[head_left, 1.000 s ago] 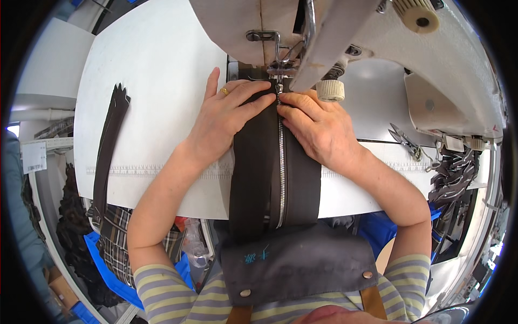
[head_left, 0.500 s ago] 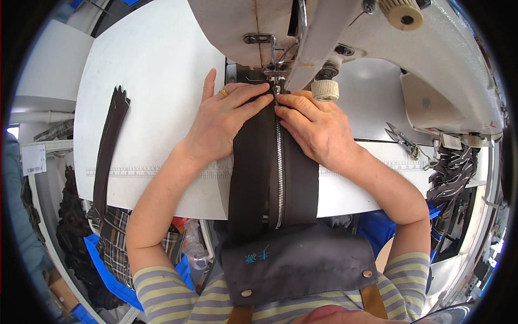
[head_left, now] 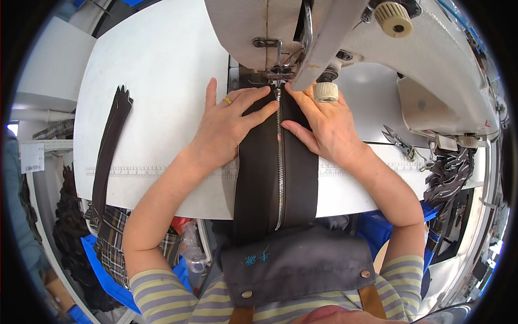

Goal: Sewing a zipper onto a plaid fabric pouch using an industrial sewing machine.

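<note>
Dark brown fabric (head_left: 253,183) with a silver metal zipper (head_left: 279,194) along its middle lies under the sewing machine (head_left: 426,59), its top end at the presser foot (head_left: 278,75). My left hand (head_left: 226,124) rests on the fabric left of the zipper, fingertips near the foot, fingers apart and little finger raised. My right hand (head_left: 329,129) lies on the fabric right of the zipper, index finger reaching toward the foot and thumb spread out beside the teeth. Its other fingers are partly hidden behind the machine's knob (head_left: 326,92).
A brown zipper strip (head_left: 110,146) lies on the white table (head_left: 140,65) at left. Scissors (head_left: 399,141) and bundled striped dark pieces (head_left: 450,170) are at right. Blue bins (head_left: 94,259) with plaid cloth (head_left: 113,232) and other items sit below the table edge.
My right hand has spread, its index finger moving up toward the presser foot and its thumb apart and lower. My left hand has shifted slightly toward me and to the right.
</note>
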Demonstrator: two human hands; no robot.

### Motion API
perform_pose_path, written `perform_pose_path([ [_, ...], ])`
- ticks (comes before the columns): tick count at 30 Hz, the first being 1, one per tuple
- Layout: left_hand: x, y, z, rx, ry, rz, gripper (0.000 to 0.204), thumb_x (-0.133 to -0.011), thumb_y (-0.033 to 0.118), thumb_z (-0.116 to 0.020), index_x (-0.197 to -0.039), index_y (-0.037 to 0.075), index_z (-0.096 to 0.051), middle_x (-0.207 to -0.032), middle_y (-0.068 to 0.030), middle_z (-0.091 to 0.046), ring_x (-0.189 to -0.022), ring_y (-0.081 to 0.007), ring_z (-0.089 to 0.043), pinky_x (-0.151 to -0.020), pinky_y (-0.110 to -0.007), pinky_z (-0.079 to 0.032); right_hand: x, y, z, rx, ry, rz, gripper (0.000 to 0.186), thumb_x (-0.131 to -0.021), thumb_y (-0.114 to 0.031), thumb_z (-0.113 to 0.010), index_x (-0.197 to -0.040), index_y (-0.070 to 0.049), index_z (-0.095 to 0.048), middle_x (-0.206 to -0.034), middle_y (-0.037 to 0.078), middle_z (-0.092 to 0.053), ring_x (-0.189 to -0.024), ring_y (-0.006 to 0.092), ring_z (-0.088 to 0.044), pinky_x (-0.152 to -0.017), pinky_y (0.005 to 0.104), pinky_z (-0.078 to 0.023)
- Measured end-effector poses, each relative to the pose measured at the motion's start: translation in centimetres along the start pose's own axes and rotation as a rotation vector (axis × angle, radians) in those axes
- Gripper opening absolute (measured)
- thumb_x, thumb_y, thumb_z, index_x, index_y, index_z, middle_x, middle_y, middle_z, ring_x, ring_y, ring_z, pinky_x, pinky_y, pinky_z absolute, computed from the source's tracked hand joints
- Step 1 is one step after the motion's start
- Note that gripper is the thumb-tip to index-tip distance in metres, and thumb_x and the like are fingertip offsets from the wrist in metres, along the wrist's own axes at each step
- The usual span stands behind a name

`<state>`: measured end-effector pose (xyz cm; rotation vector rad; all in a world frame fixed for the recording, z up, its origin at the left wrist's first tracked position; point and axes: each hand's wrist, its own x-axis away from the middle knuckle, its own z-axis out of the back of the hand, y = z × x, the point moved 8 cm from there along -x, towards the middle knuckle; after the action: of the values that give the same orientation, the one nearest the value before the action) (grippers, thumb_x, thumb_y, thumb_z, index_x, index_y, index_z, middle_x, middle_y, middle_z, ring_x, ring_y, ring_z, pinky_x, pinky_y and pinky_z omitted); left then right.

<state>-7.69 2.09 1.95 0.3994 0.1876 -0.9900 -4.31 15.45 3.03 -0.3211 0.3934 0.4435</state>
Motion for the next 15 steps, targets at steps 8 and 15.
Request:
perform_pose_path([
  [8,0.1,-0.1,-0.4,0.032,-0.039,0.027,0.057,-0.074,-0.004,-0.061,-0.126,0.019,-0.060,-0.136,-0.0036,-0.051,-0.122,-0.0227,-0.051,-0.106,-0.070,-0.015,0.0,0.3,-1.6,0.044,-0.146,-0.014,0.049,-0.089,-0.036,-0.062,-0.123,0.000,-0.055,-0.128,0.017,-0.055,-0.128,0.0336,-0.046,-0.107,0.0496,-0.033],
  [15,0.2,0.0,0.0,-0.015,0.002,0.022,0.059,-0.073,-0.004,-0.062,-0.128,0.019,-0.060,-0.138,-0.0034,-0.051,-0.122,-0.0233,-0.051,-0.106,-0.070,-0.014,0.2,0.3,-1.5,0.081,-0.143,-0.012,0.054,-0.088,-0.040,-0.062,-0.124,0.000,-0.055,-0.128,0.019,-0.056,-0.128,0.0345,-0.046,-0.106,0.0509,-0.034],
])
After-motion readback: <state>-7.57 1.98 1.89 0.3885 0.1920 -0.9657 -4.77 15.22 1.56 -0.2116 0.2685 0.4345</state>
